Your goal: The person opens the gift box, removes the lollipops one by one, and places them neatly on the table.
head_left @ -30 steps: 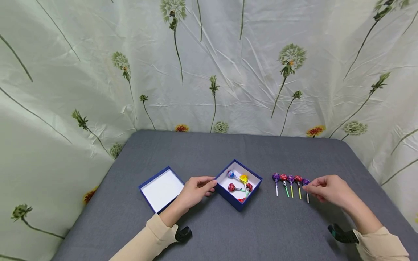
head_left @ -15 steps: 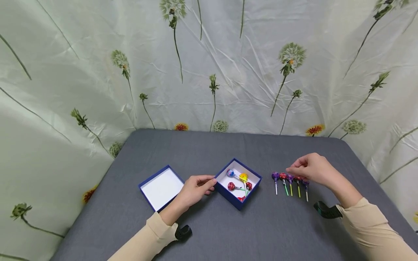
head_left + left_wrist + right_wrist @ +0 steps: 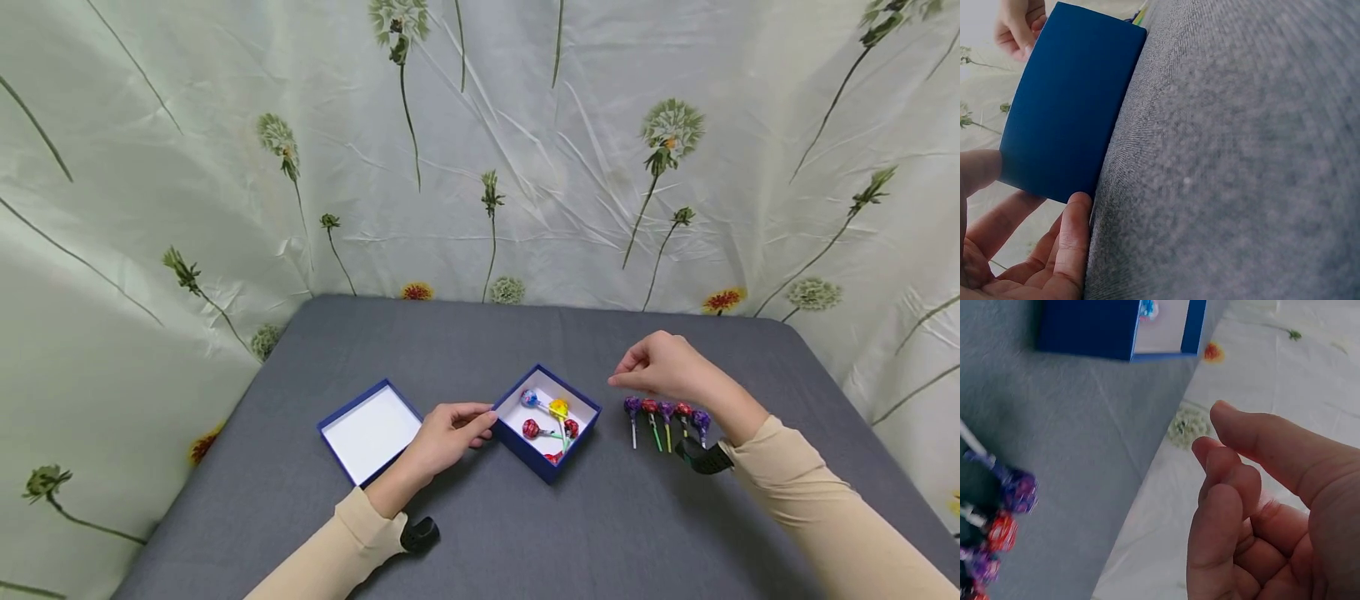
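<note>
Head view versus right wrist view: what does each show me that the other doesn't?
Only the head view: the left hand gripping a corner of the blue box, the lid, the yellow lollipop in the box, the whole row of five lollipops.

Only the right wrist view: the inner side of the right hand, fingers loosely curled, nothing visible in them.

Both: the blue box, the blue lollipop in it, part of the row, the right hand itself, the grey table and flowered cloth.
</note>
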Available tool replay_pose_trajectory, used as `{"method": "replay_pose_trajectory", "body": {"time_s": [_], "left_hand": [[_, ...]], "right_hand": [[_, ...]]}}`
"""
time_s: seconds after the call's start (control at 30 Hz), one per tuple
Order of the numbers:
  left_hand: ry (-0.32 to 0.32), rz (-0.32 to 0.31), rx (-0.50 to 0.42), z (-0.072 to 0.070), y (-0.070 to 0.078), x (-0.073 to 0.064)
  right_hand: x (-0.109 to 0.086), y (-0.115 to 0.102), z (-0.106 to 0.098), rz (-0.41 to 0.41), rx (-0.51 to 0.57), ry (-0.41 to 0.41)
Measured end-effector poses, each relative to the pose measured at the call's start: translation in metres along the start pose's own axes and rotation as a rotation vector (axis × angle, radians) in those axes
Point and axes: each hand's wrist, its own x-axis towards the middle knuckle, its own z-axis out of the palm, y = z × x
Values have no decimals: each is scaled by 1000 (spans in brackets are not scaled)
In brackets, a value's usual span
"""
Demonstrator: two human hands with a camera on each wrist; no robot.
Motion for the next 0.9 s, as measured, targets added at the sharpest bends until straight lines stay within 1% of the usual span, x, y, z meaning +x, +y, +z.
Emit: {"method": "replay_pose_trajectory", "body": {"time_s": [0.17, 0.4, 0.57, 0.8, 0.9], "left_hand": [[5, -3, -4, 0, -1, 0], [0, 1, -14, 0, -2, -1], [-3, -2, -21, 0, -3, -1], [0, -2, -10, 0, -3, 1], [2, -6, -10, 0, -2, 2]], "right_hand": [[12, -16, 10, -16, -36, -24], [28, -38, 26, -64, -102, -56], [35, -50, 38, -51, -166, -87], [40, -61, 51, -23, -226, -143], [43, -64, 56, -12, -265, -149]]}}
